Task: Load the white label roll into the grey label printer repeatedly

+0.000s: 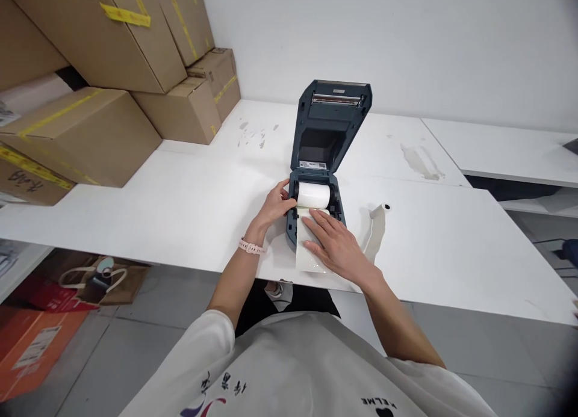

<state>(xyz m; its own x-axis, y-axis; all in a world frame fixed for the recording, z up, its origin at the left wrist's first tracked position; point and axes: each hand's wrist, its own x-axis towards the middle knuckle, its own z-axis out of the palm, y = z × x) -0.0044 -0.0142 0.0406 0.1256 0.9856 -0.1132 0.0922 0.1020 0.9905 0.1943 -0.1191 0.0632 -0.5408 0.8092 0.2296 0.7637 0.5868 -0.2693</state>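
We find cardboard boxes with yellow tape stacked at the left of the white table. Below the table's near left edge, we record an orange box with a white label and a brown bag. Behind the table, we note a white wall.

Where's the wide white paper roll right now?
Head view, near centre: the wide white paper roll sits inside the open dark blue-grey plastic printer, just right of the bare left hand.
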